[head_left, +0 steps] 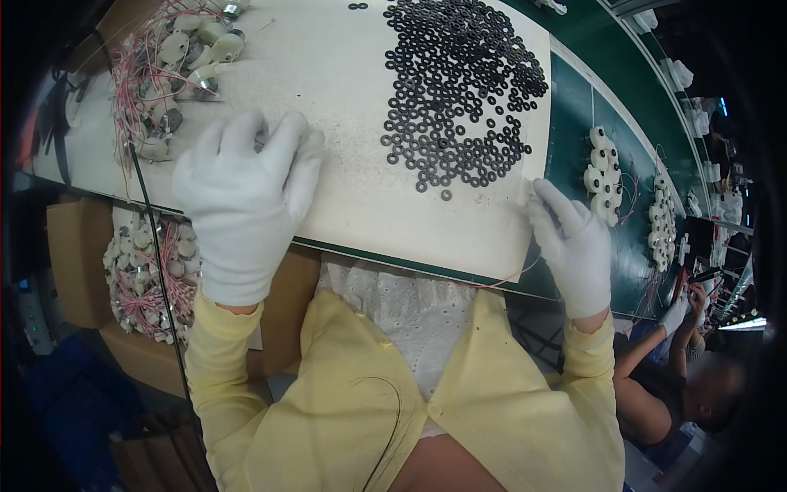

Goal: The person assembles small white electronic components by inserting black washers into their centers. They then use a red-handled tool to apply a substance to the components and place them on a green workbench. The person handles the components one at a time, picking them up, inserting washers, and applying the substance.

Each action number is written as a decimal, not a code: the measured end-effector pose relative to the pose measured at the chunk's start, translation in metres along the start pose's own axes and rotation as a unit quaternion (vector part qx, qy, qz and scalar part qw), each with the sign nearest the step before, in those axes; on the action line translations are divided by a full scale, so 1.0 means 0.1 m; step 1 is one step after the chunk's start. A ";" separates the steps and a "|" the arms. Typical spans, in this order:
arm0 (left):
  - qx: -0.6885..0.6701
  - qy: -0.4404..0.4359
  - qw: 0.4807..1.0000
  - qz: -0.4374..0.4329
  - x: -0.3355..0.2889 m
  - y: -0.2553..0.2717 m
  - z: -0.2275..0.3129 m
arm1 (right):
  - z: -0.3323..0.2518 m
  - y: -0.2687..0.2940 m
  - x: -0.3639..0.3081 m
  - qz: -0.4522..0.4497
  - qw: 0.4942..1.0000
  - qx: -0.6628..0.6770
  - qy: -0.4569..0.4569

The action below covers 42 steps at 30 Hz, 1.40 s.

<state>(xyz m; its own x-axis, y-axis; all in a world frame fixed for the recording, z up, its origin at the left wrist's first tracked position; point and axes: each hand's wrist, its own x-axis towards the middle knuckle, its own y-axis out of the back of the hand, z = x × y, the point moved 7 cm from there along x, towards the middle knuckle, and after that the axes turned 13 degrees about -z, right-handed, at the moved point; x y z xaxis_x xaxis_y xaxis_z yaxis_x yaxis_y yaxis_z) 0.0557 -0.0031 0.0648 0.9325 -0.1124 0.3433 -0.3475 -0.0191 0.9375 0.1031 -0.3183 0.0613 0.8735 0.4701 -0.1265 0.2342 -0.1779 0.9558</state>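
Note:
My left hand, in a white glove, is over the white sheet with fingers bent. Thumb and index finger come together; whatever may be between them is hidden and slightly blurred. Just beyond it lies a pile of off-white motor-like parts with pink and white wires. At the sheet's right edge my gloved right hand has its fingers drawn together. A thin pale wire trails below that hand, but the thing at its fingertips cannot be made out. Small black rings are spread in a dense patch between and beyond my hands.
Off-white parts with black rings on them stand grouped on the green tabletop at right, with another group farther along. A cardboard box of wired parts is below the table's left side. Another person works at far right.

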 end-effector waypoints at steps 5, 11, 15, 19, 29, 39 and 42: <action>-0.004 -0.067 0.994 0.086 -0.02 0.10 0.09 | 0.02 -0.25 -0.01 -0.091 0.896 0.433 -0.051; -0.068 -0.060 0.996 0.006 -0.12 -0.13 0.06 | -0.20 -0.24 0.12 -0.220 0.814 0.525 -0.114; -0.129 -0.061 0.987 0.074 -0.14 -0.15 0.02 | -0.31 -0.24 0.20 -0.206 0.833 0.506 -0.081; -0.157 -0.063 0.980 0.105 -0.14 -0.17 0.01 | -0.35 -0.24 0.27 -0.194 0.869 0.453 -0.049; -0.165 -0.052 0.980 0.098 -0.15 -0.19 -0.02 | -0.62 -0.25 0.44 -0.099 0.980 0.157 0.078; -0.184 -0.049 0.975 0.114 -0.11 -0.17 -0.01 | -0.94 0.04 0.20 -0.106 0.967 -0.137 0.188; -0.196 -0.045 0.976 0.084 -0.09 -0.16 0.00 | -0.95 0.00 0.13 -0.091 0.961 -0.170 0.198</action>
<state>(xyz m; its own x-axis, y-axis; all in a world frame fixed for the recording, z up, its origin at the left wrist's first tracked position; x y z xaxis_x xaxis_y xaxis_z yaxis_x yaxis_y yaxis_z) 0.0524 -0.0017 0.0467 0.8475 -0.1676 0.5036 -0.4135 0.3862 0.8245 0.0740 -0.2303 0.0851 0.5844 0.7708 -0.2537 0.1568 0.1995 0.9673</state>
